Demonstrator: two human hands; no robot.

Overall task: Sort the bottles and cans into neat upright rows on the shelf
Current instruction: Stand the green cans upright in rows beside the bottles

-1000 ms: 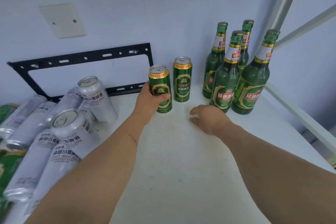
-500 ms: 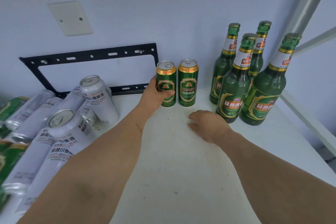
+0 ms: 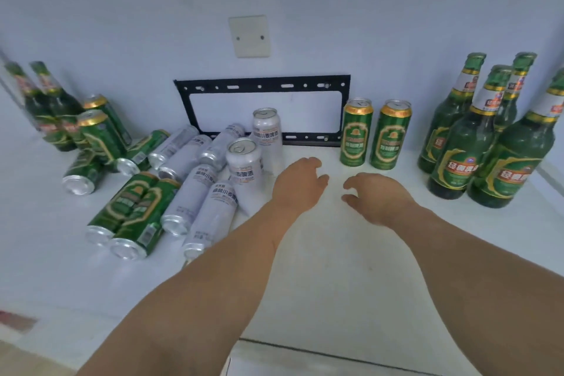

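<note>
Two green cans (image 3: 356,132) (image 3: 391,134) stand upright side by side at the back of the white shelf (image 3: 335,253). Several green bottles (image 3: 470,143) stand upright at the right. My left hand (image 3: 297,185) hovers empty with its fingers apart, in front and left of the two cans. My right hand (image 3: 377,197) is beside it, also empty with loosely curled fingers. At the left lies a heap of white cans (image 3: 195,195) and green cans (image 3: 134,210) on their sides. Two white cans (image 3: 245,163) stand upright in that heap.
A black metal bracket (image 3: 262,84) leans on the back wall behind the cans, under a white wall plate (image 3: 249,36). More green bottles (image 3: 45,110) and tilted green cans (image 3: 100,134) crowd the far left corner. The shelf's front edge runs below my forearms.
My left hand let go of the green can, now standing beside the other one, and drew back towards the left. The view swung left, revealing the far-left bottles and cans.
</note>
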